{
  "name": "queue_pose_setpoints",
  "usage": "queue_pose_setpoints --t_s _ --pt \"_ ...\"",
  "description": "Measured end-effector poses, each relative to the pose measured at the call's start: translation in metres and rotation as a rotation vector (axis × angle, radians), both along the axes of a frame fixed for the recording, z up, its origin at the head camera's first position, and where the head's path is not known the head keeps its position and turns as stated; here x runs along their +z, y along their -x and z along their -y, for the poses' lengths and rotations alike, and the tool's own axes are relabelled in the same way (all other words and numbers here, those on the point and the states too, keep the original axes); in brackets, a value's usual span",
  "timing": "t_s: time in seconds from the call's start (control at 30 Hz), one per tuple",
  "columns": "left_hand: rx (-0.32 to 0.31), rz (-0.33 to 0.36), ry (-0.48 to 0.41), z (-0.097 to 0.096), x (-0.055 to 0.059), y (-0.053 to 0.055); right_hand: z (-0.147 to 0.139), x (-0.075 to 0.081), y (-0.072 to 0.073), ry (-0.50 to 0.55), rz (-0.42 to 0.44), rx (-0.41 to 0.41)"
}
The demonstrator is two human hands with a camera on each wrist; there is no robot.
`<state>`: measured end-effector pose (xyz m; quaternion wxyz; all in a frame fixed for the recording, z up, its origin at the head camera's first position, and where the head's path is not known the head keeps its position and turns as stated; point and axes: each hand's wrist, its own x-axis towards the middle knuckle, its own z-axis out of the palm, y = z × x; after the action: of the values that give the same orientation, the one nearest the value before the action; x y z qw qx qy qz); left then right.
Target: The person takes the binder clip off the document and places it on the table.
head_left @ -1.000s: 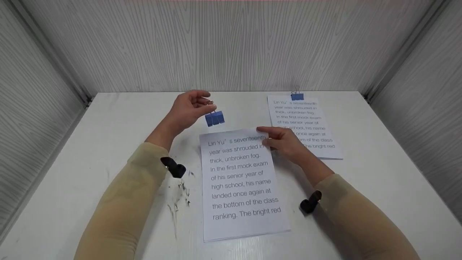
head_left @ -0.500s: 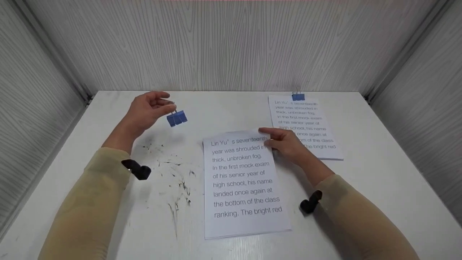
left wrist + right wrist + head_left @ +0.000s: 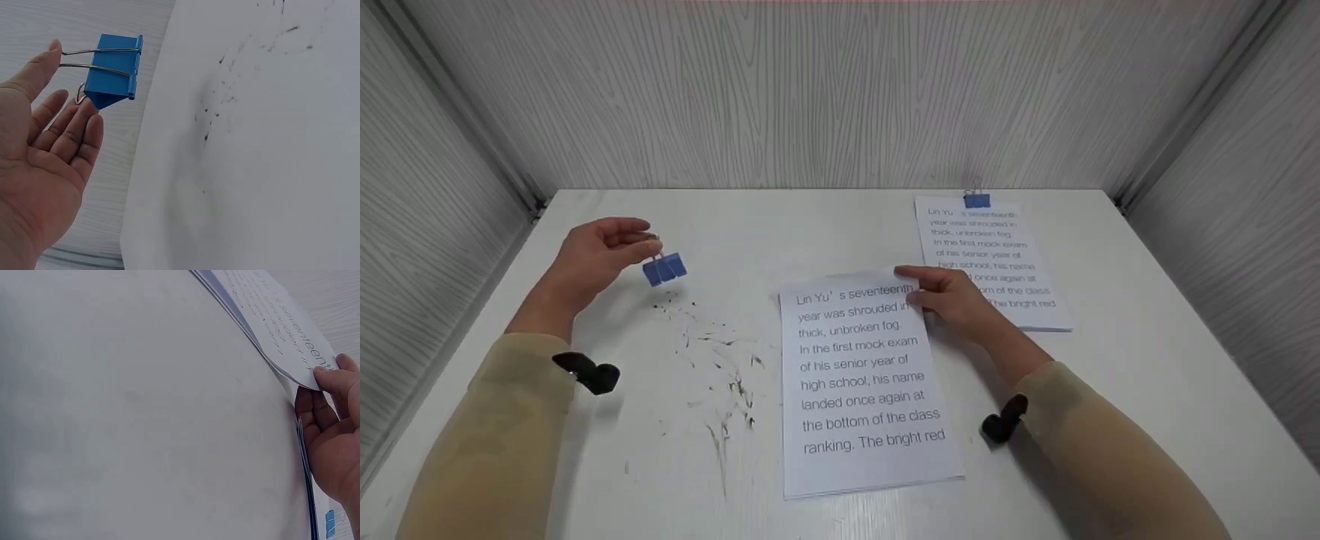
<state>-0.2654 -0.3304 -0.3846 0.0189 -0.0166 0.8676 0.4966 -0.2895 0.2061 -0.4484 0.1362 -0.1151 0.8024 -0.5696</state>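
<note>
My left hand holds a blue binder clip by its wire handles, over the left part of the table. In the left wrist view the thumb presses one handle of the binder clip, whose mouth is closed and faces away from the palm. My right hand pinches the upper right corner of a printed paper stack in the middle of the table. The right wrist view shows the thumb on top of the paper stack and fingers under its lifted corner.
A second printed stack lies at the back right, with a blue binder clip on its top edge. Dark marks spot the white table. Grey wood-grain panels stand at the back and both sides.
My left hand has moved left with the binder clip, and slightly toward me in the last half second. The right hand stays on the corner; the stack has barely shifted.
</note>
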Motion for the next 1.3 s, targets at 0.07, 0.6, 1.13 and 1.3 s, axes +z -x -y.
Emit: queue_pose_setpoints --t_s 0.07,0.6,1.13,1.3 --pt "0.012 0.018 -0.003 0.007 -0.006 -0.001 0.001 0.000 0.000 -0.007 0.010 -0.005" --pt "0.121 0.098 -0.062 0.034 -0.041 -0.014 0.003 0.002 -0.004 -0.006 0.007 -0.011" --pt "0.115 0.124 -0.041 0.031 -0.046 -0.013 0.002 0.004 -0.005 0.026 0.001 0.022" --pt "0.121 0.096 0.005 0.031 -0.044 -0.013 0.003 0.004 -0.006 0.005 -0.018 0.008"
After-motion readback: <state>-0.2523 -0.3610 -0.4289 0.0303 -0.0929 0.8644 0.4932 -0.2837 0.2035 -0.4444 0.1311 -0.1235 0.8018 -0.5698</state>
